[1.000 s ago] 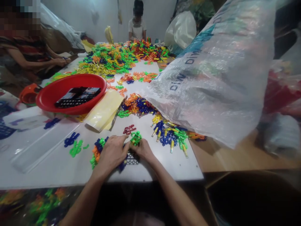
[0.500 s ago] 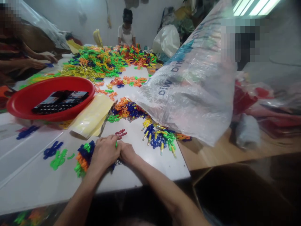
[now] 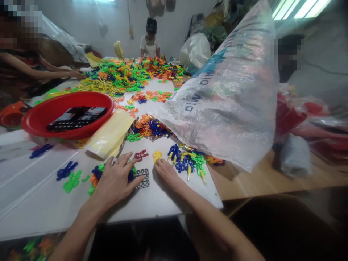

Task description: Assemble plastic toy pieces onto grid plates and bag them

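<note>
My left hand [image 3: 117, 177] is open, its fingers spread over a small heap of blue, orange and green plastic pieces [image 3: 95, 172]. Partly under its thumb lies a black plate with rows of round holes [image 3: 144, 178]. My right hand [image 3: 165, 172] is closed at the fingertips on a small yellow plastic figure [image 3: 157, 156], low over the white tabletop [image 3: 163, 203]. A dark red piece [image 3: 140, 155] lies between the hands. To the right is a cluster of blue and green pieces [image 3: 185, 161], some with yellow sticks. What lies under my left palm is hidden.
A red basin [image 3: 29, 123] holding black printed packs [image 3: 81, 117] stands at the left, beside a yellow sheet [image 3: 111, 136]. A big white sack [image 3: 228, 119] leans at the right. Mixed pieces [image 3: 122, 74] are piled at the back. Other people sit around the table.
My hands have parted from each other. The left has spread its fingers, uncovering the plate; the right has moved right and now has a yellow figure at its fingertips.
</note>
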Action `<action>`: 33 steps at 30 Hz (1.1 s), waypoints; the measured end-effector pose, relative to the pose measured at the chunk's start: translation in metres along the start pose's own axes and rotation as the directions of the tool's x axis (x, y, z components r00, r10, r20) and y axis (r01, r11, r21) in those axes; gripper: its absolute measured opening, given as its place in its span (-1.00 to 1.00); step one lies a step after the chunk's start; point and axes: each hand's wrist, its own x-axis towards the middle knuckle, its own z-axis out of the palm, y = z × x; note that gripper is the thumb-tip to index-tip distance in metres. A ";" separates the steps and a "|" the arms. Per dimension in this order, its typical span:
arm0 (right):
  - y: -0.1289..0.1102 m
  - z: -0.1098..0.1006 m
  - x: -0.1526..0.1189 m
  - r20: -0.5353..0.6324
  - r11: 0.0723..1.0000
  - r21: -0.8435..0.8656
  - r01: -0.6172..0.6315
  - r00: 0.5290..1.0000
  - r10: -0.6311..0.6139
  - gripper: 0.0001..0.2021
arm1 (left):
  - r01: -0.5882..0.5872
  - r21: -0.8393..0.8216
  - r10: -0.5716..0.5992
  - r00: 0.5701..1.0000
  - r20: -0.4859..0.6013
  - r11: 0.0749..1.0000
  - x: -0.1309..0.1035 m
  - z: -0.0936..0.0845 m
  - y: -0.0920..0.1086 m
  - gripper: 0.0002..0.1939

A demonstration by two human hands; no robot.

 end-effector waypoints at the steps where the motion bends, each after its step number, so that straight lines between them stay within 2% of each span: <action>1: -0.007 0.005 -0.011 -0.025 0.998 0.027 0.050 0.998 -0.049 -0.82 | -0.006 0.014 0.006 1.000 0.007 1.000 -0.003 0.001 0.001 -0.50; 2: -0.012 0.008 -0.020 -0.055 0.997 0.057 0.055 0.997 -0.052 -0.83 | -0.002 0.024 0.001 1.000 0.012 1.000 -0.005 0.003 0.003 -0.54; 4: -0.017 0.007 -0.032 -0.087 0.991 0.111 -0.069 0.993 0.079 -0.84 | 0.022 0.043 -0.022 1.000 0.008 0.999 -0.008 0.008 0.005 -0.60; 7: -0.018 0.000 -0.032 -0.008 0.932 0.182 -0.312 0.948 0.319 -0.65 | 0.030 0.056 -0.030 1.000 -0.008 0.998 -0.008 0.013 0.005 -0.62; 9: -0.019 -0.004 -0.027 0.054 0.880 0.309 -0.360 0.931 0.362 -0.70 | 0.026 0.050 -0.025 1.000 -0.012 0.998 -0.008 0.013 0.005 -0.62; 11: -0.022 -0.007 -0.023 0.067 0.786 0.508 -0.351 0.927 0.370 -0.82 | 0.024 0.032 -0.023 1.000 -0.006 0.999 -0.009 0.011 0.004 -0.61; 15: -0.045 -0.003 -0.026 0.005 0.492 0.848 -0.200 0.929 0.370 -0.85 | 0.059 0.004 -0.059 0.998 0.004 0.998 -0.009 0.008 0.007 -0.58; 18: -0.072 0.013 -0.029 0.002 0.325 0.935 -0.142 0.918 0.396 -0.87 | 0.080 -0.004 -0.080 0.997 0.011 0.997 -0.008 0.007 0.009 -0.60; 20: -0.085 0.026 -0.028 0.013 0.262 0.955 -0.136 0.907 0.422 -0.87 | 0.068 -0.004 -0.068 0.997 0.021 0.998 -0.008 0.006 0.009 -0.58; 22: -0.090 0.036 -0.026 -0.031 0.290 0.951 -0.105 0.903 0.428 -0.86 | 0.048 -0.005 -0.048 0.999 0.026 0.999 -0.009 0.006 0.008 -0.51; 26: -0.082 0.041 -0.024 -0.155 0.596 0.800 -0.073 0.934 0.322 -0.90 | 0.021 -0.025 -0.020 1.000 0.022 0.999 -0.013 0.006 0.005 -0.31; 30: -0.082 0.039 -0.016 -0.109 0.828 0.548 -0.117 0.972 0.209 -0.91 | -0.018 -0.011 0.018 0.999 0.026 1.000 -0.012 0.010 0.006 -0.19; 33: -0.090 0.035 -0.006 -0.037 0.914 0.383 -0.130 0.987 0.156 -0.88 | 0.012 0.070 -0.013 1.000 0.011 0.997 -0.009 0.013 0.004 -0.34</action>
